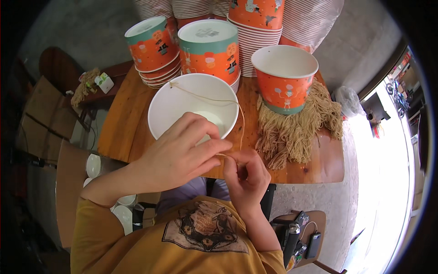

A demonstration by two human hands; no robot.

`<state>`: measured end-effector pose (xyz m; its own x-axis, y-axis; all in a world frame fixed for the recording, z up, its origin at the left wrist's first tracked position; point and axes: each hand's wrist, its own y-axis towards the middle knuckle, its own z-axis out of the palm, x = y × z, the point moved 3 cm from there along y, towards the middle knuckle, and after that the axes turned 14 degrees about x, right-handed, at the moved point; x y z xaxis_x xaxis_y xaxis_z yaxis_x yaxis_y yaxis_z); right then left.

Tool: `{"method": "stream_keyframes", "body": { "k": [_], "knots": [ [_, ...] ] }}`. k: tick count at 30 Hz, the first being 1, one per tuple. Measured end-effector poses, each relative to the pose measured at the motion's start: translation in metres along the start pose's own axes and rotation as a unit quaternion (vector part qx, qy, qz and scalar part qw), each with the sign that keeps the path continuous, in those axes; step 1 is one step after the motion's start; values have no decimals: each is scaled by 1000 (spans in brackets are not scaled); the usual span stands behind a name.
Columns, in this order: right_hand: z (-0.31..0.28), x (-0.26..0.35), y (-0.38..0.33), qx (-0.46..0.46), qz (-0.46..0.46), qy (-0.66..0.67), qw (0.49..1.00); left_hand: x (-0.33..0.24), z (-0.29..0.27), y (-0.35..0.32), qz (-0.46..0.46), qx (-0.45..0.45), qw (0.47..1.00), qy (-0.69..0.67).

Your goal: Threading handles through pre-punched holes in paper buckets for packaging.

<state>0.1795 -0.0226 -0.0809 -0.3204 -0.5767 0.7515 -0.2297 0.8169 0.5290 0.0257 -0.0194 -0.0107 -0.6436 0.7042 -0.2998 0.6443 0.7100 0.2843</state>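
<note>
Near the front edge of the wooden table [137, 114], the left hand [180, 153] folds over the rim of a white paper bucket [178, 105], fingers curled down on it, while the right hand [245, 173] pinches the end of a tan string [207, 97] that crosses the bucket's mouth from the far rim and loops down its near side. Doing this well seems to call for keeping the string taut, holding the bucket steady against the pull, and working the pinched end close to the rim so the loop does not slip. That bucket looks empty apart from the string. Just beside it on the right, an orange printed bucket [285, 77] stands upright and empty on a heap of cut strings [294, 128]. Behind, an upturned bucket [209, 50] and stacks of nested buckets [153, 50] crowd the table's far side.
</note>
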Motion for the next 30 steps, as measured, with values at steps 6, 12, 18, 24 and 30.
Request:
{"method": "stream_keyframes", "body": {
  "k": [6,12,18,24,30],
  "knots": [
    [-1,0,0,18,20,85,996,-2,2,-2,51,25,995,85],
    [1,-2,0,65,67,135,986,0,8,-3,52,5,995,81],
    [10,-12,-3,68,130,254,956,0,7,-1,31,-4,999,33],
    [17,-19,3,-22,64,131,989,8,11,-5,-121,14,983,-139],
    [19,-16,8,-23,10,-33,999,9,15,-4,-120,24,984,-130]
  ]
}}
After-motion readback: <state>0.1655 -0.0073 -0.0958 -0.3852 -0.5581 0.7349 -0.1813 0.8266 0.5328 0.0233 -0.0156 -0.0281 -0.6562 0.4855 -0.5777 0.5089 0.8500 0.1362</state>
